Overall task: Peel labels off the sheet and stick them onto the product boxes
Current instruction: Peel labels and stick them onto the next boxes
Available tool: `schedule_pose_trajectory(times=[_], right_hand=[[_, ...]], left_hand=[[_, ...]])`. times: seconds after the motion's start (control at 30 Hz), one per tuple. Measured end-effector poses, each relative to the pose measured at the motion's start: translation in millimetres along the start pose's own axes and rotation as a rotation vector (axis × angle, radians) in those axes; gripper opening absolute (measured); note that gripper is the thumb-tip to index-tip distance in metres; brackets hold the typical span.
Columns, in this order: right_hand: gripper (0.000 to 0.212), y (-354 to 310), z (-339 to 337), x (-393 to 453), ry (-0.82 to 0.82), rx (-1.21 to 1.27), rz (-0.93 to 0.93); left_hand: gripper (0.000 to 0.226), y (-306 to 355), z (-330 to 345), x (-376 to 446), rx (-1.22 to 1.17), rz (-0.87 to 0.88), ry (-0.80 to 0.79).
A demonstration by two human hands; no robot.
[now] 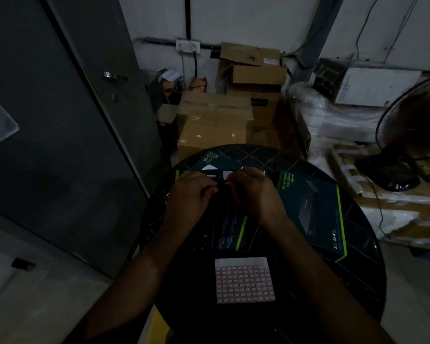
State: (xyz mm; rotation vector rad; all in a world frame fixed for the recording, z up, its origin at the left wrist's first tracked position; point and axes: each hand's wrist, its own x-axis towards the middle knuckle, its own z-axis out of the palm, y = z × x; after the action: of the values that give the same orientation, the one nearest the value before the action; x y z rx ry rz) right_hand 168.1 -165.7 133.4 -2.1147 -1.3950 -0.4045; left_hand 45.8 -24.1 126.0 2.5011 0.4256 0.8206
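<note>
Fingers (210, 188): curled inward on both hands, tips meeting over the middle box; dim light hides what sits between them, so grasp cannot be told.
Left hand (188, 197): knuckles up, resting on the middle box, fingertips pointing toward the right hand; whether pinching a label or only pressing, cannot tell.
Right hand (252, 192): knuckles up, just beside the left hand, fingertips nearly touching it; grip likewise unclear.
Middle box (230, 234): dark, with a green stripe and small white print, lying flat under both hands and wrists, near the centre of the table.
Far box (209, 161): dark, marked "Wi-Fi 5" in green, lying flat beyond the hands at the far edge of the table; pale patches visible just past the fingertips.
Right box (313, 214): dark with green edges, marked "10-Port Gigabit PoE+ Switch", lying flat to the right of the hands, apart from them.
Label sheet (245, 280): white, with a grid of small pink-bordered labels, lying flat on the table nearest the person, between the forearms, just short of the middle box.
Table (358, 269): round, dark, with a diamond-line pattern.
Behind the table: stacked cardboard cartons (212, 125) against the wall.
Right side: standing fan (407, 135) on the floor.
Left side: grey metal cabinet (60, 108).
</note>
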Motion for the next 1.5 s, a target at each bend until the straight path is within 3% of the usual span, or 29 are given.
schedule_pose_trajectory(times=[0.33,0.5,0.67,1.0,1.17,1.5], right_hand=[[0.036,-13,-2,9,-0.063,-0.2,-0.02],[0.015,-21,-4,13,-0.095,-0.275,0.007],[0.021,-28,-2,17,-0.096,-0.315,0.019],[0.02,-26,-3,14,-0.077,-0.309,0.021],[0.033,-23,-4,12,-0.073,-0.242,0.022],[0.024,-10,-12,8,-0.176,-0.16,-0.008]], left_hand=[[0.007,2,0,-2,-0.005,-0.015,0.011],[0.013,3,-1,-2,-0.03,-0.03,0.011],[0.016,3,-1,-3,-0.02,-0.039,0.009],[0.022,5,-3,-2,-0.024,-0.047,-0.002],[0.022,4,-3,-2,-0.019,-0.032,-0.001],[0.012,2,0,2,-0.03,-0.045,0.008]])
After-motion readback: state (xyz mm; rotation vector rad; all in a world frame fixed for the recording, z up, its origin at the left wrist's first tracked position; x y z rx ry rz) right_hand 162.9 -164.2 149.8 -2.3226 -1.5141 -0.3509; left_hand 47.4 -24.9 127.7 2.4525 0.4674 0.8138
